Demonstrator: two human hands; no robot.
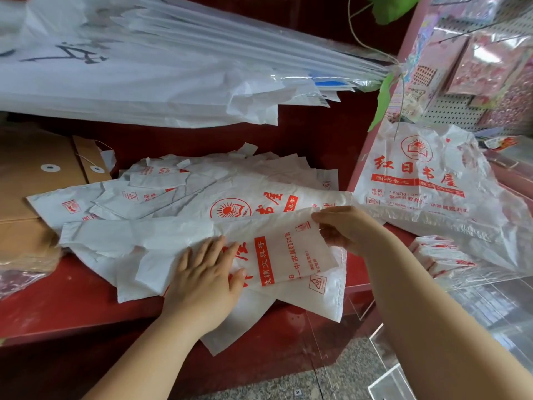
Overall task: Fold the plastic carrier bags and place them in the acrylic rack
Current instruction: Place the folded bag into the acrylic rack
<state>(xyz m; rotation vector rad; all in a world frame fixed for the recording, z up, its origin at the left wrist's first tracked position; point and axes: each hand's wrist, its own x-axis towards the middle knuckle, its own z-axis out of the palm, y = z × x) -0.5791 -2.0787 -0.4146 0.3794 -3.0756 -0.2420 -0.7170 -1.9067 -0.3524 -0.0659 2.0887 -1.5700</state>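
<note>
While the carrier bag [288, 255] lies across the top of a loose pile of bags [178, 192] on the red counter [72, 298], it is partway through a fold: its printed end is turned over towards the person. The left hand [202, 272] rests flat on it with fingers straight and spread, probably to pin the plastic so that the slippery sheet does not slide as the crease forms. The right hand [343, 229] pinches the bag's far edge between thumb and fingers, lifting that flap slightly, which suggests it is steering the fold over. Just right of the counter, clear panels of the acrylic rack [377, 333] show, and higher up a small stack of folded bags [441, 259] seems to sit behind transparent walls; whether that is the same rack cannot be told. An unfolded bag [418, 180] slumps above that stack against the pink shelf post. Brown envelopes [34, 174] lie at the counter's left end, and large white sheets [129, 82] wrapped in clear film lie above the pile.
</note>
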